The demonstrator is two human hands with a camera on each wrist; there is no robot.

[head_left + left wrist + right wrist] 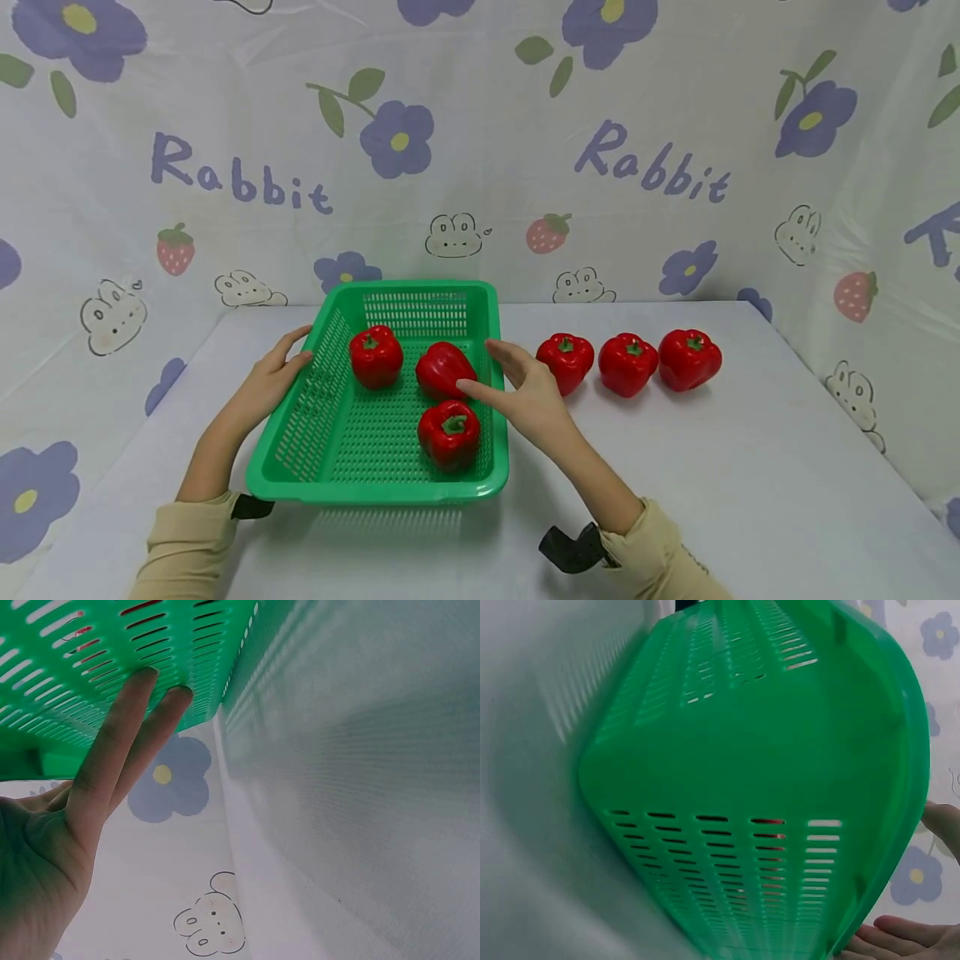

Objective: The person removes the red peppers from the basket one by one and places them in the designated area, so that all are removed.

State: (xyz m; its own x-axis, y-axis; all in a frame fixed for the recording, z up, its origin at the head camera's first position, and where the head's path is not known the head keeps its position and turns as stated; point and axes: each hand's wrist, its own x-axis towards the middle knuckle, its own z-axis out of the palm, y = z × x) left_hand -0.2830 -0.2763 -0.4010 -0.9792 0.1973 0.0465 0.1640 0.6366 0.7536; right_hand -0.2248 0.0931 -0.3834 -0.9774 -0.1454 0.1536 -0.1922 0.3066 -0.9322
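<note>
A green plastic basket (345, 292) with slotted walls holds three red bell peppers: one at the left (377, 357), one on its side at the right (444, 371), one at the front (450, 435). My left hand (264, 385) is at the basket's left side. In the left wrist view two straight fingers (124, 742) lie against the slotted outer wall. My right hand (531, 402) is over the right rim, thumb and fingers spread apart. Its thumb reaches past the rim beside the sideways pepper. In the right wrist view the basket's outer wall (727, 757) partly hides that hand.
Three more red bell peppers stand in a row on the white table right of the basket: near (566, 362), middle (627, 364) and far (690, 360). A white cloth (480, 150) printed with flowers and rabbits hangs behind the table.
</note>
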